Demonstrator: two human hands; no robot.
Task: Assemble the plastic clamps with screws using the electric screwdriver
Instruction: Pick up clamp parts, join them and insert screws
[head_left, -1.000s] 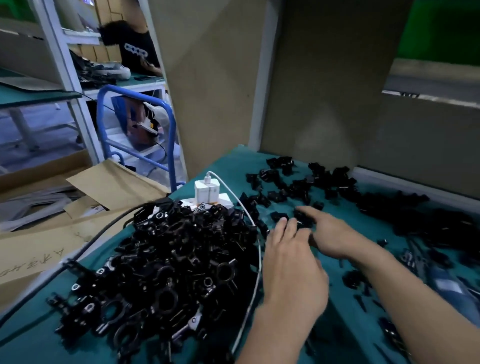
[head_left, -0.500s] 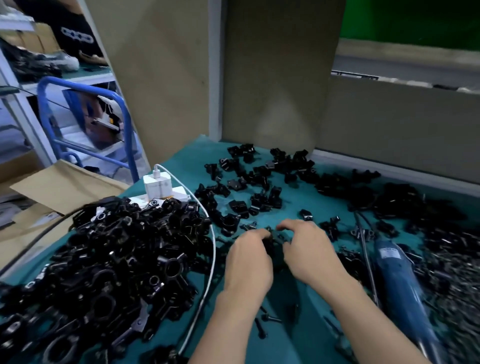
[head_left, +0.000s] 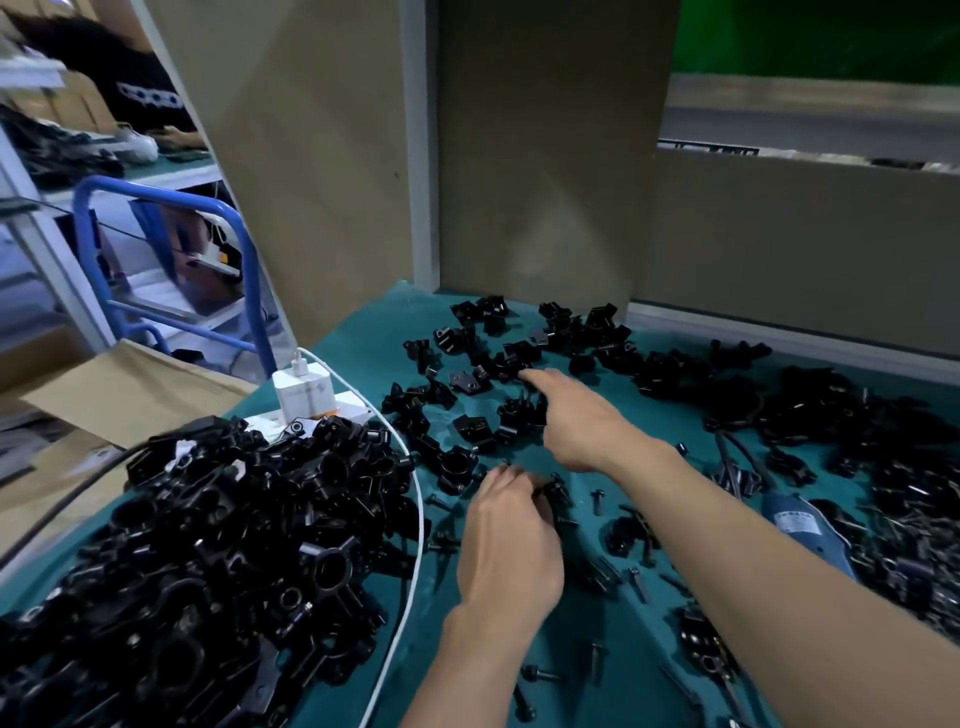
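Note:
My left hand (head_left: 511, 535) is curled over a small black clamp piece (head_left: 557, 491) on the teal mat (head_left: 613, 670), its fingertips pinching it. My right hand (head_left: 576, 415) stretches forward over the scattered loose black clamp parts (head_left: 470, 384), index finger straight and touching one near the middle of the table. A big heap of assembled black clamps (head_left: 218, 551) fills the left side. Several black screws (head_left: 597, 501) lie loose on the mat. The blue electric screwdriver (head_left: 802, 525) lies to the right of my right forearm.
A white power strip with a charger (head_left: 304, 392) and a white cable (head_left: 410, 519) sit beside the heap. More black parts (head_left: 841, 410) cover the right side. Cardboard panels (head_left: 540, 156) stand behind the table. A blue cart frame (head_left: 171, 197) and another person stand at left.
My right hand has left the piece both hands held and reached forward to the loose parts, index finger extended. My left hand stays on the small piece. The camera has shifted slightly.

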